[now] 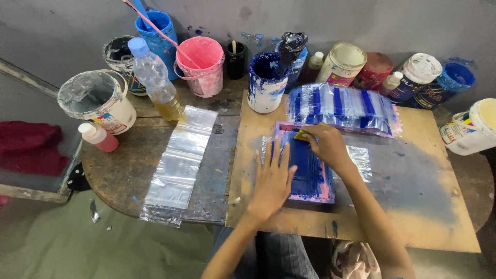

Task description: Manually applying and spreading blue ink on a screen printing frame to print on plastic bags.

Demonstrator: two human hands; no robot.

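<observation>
Now we press our left hand [272, 182] flat, fingers spread apart, on the left edge of a small printing screen [308, 170] that is smeared with blue ink and has a pink frame. It lies on a wooden board [418, 217] set over the round, worn table [124, 170]. Our right hand [326, 146] has its fingers closed together on a small yellow squeegee [301, 135] at the far end of the screen. Under the screen a clear plastic bag [362, 160] sticks out to the right.

Just beyond the screen lies a stack of clear bags printed with blue stripes [343, 107]. To the left of the board, a pile of unprinted clear bags [181, 163] lies on the table. Farther back stand a blue-stained white paint tub [265, 85], a pink bucket [202, 64], a blue bucket [157, 36] with sticks in it, a plastic bottle with yellowish liquid [155, 77], a white bucket [101, 101] and a small pink bottle [98, 137]. More jars and tins line the wall to the right. A red cloth [28, 147] lies at far left.
</observation>
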